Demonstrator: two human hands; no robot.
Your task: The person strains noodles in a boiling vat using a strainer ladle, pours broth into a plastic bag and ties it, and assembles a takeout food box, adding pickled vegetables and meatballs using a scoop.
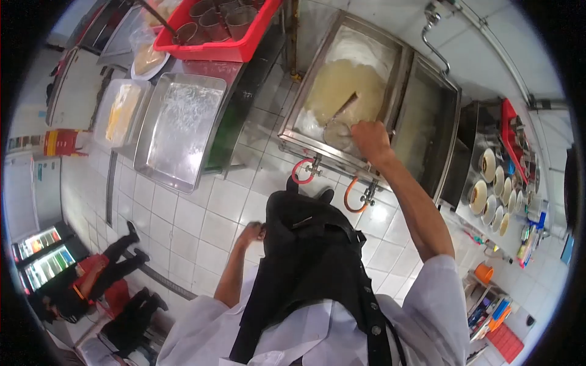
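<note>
My right hand (370, 141) is closed above the front of a steel vat (297, 116). Cloudy yellowish liquid (342, 85) with white foam fills that vat. Just left of the hand, a round, greyish strainer-like piece (337, 134) sits at the liquid's surface. A dark handle (347, 105) slants up beside it. What my right fingers grip is hidden by the hand itself. My left hand (251, 234) hangs beside my black apron (308, 244), fingers curled in, with nothing visible in them.
A second steel vat (424, 110) adjoins on the right, under a tap (433, 36). Left stand a metal tray (180, 131) and a red crate (247, 46) of cylindrical strainers. Several bowls (488, 165) line the right counter. Hose valves (366, 198) jut from the vat front. People (97, 274) are lower left.
</note>
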